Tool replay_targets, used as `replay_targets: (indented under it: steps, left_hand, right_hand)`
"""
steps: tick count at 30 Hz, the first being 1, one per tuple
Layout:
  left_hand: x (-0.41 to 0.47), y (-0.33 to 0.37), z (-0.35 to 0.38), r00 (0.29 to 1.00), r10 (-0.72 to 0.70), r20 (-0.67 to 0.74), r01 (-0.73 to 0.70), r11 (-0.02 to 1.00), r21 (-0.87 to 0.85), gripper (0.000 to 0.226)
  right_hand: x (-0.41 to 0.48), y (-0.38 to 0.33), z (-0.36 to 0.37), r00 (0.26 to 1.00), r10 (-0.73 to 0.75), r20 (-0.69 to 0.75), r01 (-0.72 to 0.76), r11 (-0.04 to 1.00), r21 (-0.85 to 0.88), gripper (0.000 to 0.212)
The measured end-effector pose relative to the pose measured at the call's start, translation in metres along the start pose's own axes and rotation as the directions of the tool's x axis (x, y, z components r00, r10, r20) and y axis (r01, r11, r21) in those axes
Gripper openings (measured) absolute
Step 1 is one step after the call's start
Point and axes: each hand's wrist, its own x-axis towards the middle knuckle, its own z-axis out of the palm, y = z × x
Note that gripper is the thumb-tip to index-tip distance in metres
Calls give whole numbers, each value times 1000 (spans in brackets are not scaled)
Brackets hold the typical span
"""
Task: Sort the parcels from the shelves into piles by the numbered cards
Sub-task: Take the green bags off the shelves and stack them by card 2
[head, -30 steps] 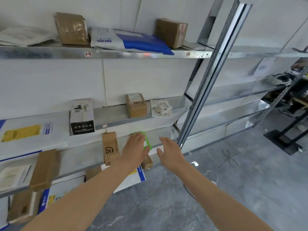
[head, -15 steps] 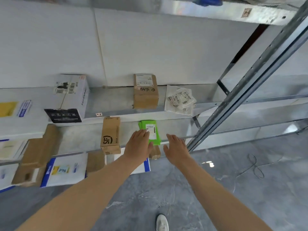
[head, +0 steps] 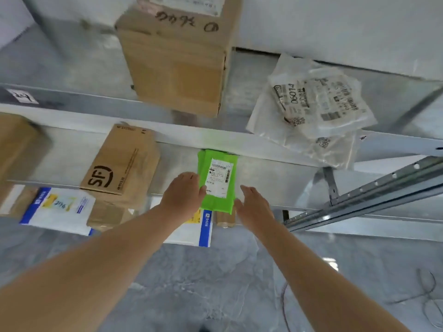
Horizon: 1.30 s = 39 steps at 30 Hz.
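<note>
We've got both hands on either side of the flat bright-green plastic mailer with a white shipping label [head: 217, 182], which lies on the grey metal shelf [head: 275, 178] with its near edge overhanging the lip: left hand [head: 183, 194] fingertips touch its left edge, right hand [head: 255, 207] is spread just off its right edge, fingers loose, neither closed on it yet. Just left of our left hand sits the brown cardboard SF box [head: 122, 161]; above the hands, one shelf up, a taped brown cardboard carton [head: 177, 65] and a crumpled clear plastic bag with labels [head: 314, 109]
</note>
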Motion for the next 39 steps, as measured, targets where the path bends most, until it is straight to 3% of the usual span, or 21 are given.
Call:
replay_targets:
  steps: [3, 5, 9, 11, 14, 21, 25, 28, 31, 39]
  left_hand:
    - [27, -15, 32, 996, -76, 49, 77, 997, -17, 41]
    - [43, -21, 49, 982, -177, 70, 184, 976, -119, 38]
    - [70, -12, 79, 911, -399, 102, 405, 826, -393, 29]
    - [78, -4, 88, 881, -456, 126, 463, 776, -428, 29]
    - [80, -6, 100, 860, -487, 156, 501, 742, -446, 31]
    - [56, -23, 105, 845, -509, 163, 464, 547, -696, 37]
    - [25, -27, 95, 870, -454, 194, 432, 510, -744, 34]
    - [0, -21, 90, 893, -418, 168, 374, 480, -794, 37]
    - [-27, -12, 77, 883, -451, 129, 326, 393, -860, 41]
    - [-167, -17, -17, 861, -503, -77, 101, 317, -943, 29]
  right_hand:
    - [41, 13, 19, 999, -46, -22, 44, 994, -100, 50]
    - [64, 15, 33, 998, -53, -19, 52, 995, -85, 49]
    - [94, 6, 52, 1000, 8, 2, -8, 986, 164, 50]
    - [104, 0, 56, 999, 35, -14, -28, 943, 333, 57]
    - [118, -4, 60, 980, 199, 29, -183, 823, 537, 76]
    - [114, -3, 71, 910, 381, 162, -389, 652, 651, 27]
    - [88, 9, 86, 910, 394, 126, -370, 640, 673, 6]
    - [67, 12, 86, 916, 386, 114, -335, 573, 748, 20]
    - [38, 2, 78, 930, 359, 82, -270, 513, 815, 19]
    - [-115, -68, 32, 986, 120, -114, 37, 511, 859, 20]
